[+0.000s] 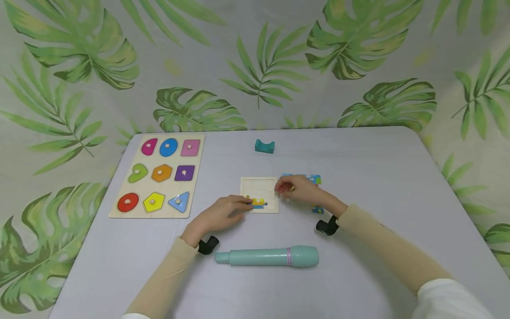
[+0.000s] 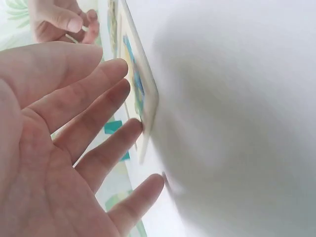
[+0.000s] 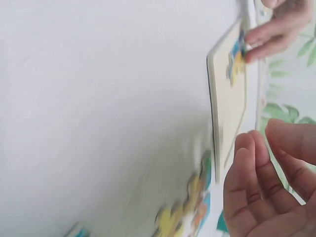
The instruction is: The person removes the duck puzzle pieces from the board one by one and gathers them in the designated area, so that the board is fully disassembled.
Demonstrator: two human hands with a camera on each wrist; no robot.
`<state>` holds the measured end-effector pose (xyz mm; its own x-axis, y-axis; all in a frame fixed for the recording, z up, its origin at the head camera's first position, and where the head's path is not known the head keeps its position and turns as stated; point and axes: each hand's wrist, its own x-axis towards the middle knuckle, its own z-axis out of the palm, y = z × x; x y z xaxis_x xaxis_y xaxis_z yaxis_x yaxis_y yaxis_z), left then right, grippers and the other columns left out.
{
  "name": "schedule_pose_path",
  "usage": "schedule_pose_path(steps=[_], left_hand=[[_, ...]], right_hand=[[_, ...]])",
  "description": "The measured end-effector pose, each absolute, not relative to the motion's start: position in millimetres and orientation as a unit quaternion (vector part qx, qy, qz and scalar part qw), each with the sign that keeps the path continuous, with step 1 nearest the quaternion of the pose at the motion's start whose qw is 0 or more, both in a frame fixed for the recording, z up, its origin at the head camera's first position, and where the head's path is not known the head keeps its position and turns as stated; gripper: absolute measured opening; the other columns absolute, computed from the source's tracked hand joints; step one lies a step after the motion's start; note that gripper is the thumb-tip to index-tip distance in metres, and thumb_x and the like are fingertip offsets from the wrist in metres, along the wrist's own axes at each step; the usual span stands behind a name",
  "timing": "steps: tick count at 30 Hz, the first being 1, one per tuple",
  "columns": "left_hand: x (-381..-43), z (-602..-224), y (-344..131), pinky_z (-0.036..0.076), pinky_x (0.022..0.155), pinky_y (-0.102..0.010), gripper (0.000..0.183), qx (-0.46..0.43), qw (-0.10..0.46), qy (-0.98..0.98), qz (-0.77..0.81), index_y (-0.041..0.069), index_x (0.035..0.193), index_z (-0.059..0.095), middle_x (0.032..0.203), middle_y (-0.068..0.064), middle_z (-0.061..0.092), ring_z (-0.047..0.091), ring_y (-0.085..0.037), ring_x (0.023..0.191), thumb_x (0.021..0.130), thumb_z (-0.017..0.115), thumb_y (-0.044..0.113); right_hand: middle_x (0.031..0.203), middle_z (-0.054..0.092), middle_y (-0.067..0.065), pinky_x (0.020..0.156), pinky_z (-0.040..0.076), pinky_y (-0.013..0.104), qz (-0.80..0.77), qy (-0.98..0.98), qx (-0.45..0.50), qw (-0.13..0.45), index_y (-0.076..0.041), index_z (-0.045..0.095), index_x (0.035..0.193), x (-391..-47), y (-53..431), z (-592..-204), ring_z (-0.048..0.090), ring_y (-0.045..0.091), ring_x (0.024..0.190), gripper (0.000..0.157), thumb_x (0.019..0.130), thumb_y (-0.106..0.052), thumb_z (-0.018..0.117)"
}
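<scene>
A square wooden puzzle tray [image 1: 259, 184] lies at mid-table, with a few joined yellow and blue jigsaw pieces [image 1: 260, 202] in its lower left part. My left hand [image 1: 221, 215] has its fingers spread, fingertips at the tray's left edge and over those pieces. Just right of the tray, my right hand [image 1: 300, 188] hovers with loosely bent fingers, and nothing shows between thumb and fingertips in the right wrist view. Under and around it are loose jigsaw pieces [image 1: 315, 179], partly hidden by the hand.
A wooden board [image 1: 131, 175] with colourful knobbed shapes lies at the left. Behind the tray stands a small teal block [image 1: 264, 146] with a curved notch. Nearest me lies a mint-green toy microphone [image 1: 259, 257]. A leafy patterned cloth hangs behind the table.
</scene>
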<state>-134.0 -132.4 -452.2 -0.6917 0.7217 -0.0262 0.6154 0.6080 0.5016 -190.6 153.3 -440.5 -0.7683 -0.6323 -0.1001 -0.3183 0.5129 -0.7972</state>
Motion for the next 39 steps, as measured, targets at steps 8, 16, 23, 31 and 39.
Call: schedule_pose_path(steps=[8, 16, 23, 31, 39], left_hand=[[-134.4, -452.8, -140.2, 0.033, 0.102, -0.055, 0.033, 0.367, 0.118, 0.896, 0.220, 0.010, 0.128, 0.063, 0.140, -0.007, 0.050, 0.037, -0.030, 0.134, 0.095, 0.059, 0.016], [-135.5, -449.5, -139.2, 0.034, 0.103, -0.051, 0.032, 0.382, 0.113, 0.887, 0.232, 0.006, 0.125, 0.064, 0.138, -0.011, 0.052, 0.041, -0.032, 0.131, 0.094, 0.061, 0.012], [-135.6, -447.8, -138.4, 0.035, 0.103, -0.049, 0.031, 0.379, 0.116, 0.886, 0.240, 0.004, 0.123, 0.065, 0.136, -0.012, 0.053, 0.042, -0.033, 0.129, 0.093, 0.061, 0.011], [-136.0, -450.1, -137.8, 0.034, 0.104, -0.049, 0.032, 0.374, 0.123, 0.886, 0.243, 0.004, 0.124, 0.065, 0.137, -0.012, 0.052, 0.042, -0.032, 0.130, 0.093, 0.061, 0.012], [-136.0, -450.5, -138.6, 0.032, 0.105, -0.049, 0.032, 0.368, 0.136, 0.883, 0.256, 0.005, 0.125, 0.064, 0.139, -0.011, 0.051, 0.039, -0.033, 0.132, 0.094, 0.060, 0.011]], right_hand=[[0.091, 0.063, 0.001, 0.074, 0.048, 0.026, -0.376, 0.845, -0.310, 0.220, -0.004, 0.065, 0.099, -194.8, 112.0, -452.6, 0.055, 0.014, 0.080, 0.017, 0.083, 0.003, 0.064], [0.080, 0.056, 0.001, 0.065, 0.043, 0.024, -0.374, 0.839, -0.313, 0.240, -0.003, 0.066, 0.096, -191.1, 98.9, -446.5, 0.050, 0.014, 0.072, 0.020, 0.080, 0.007, 0.062], [0.076, 0.055, 0.002, 0.063, 0.041, 0.023, -0.390, 0.832, -0.318, 0.234, -0.003, 0.067, 0.098, -192.0, 99.1, -445.4, 0.049, 0.014, 0.069, 0.022, 0.081, 0.010, 0.059], [0.077, 0.055, 0.000, 0.065, 0.041, 0.023, -0.366, 0.836, -0.353, 0.207, -0.005, 0.067, 0.098, -193.5, 97.4, -449.7, 0.048, 0.013, 0.070, 0.021, 0.084, 0.009, 0.060], [0.082, 0.058, 0.001, 0.068, 0.045, 0.028, -0.401, 0.837, -0.300, 0.219, -0.009, 0.068, 0.100, -197.5, 118.3, -445.1, 0.052, 0.017, 0.075, 0.019, 0.087, 0.002, 0.061]])
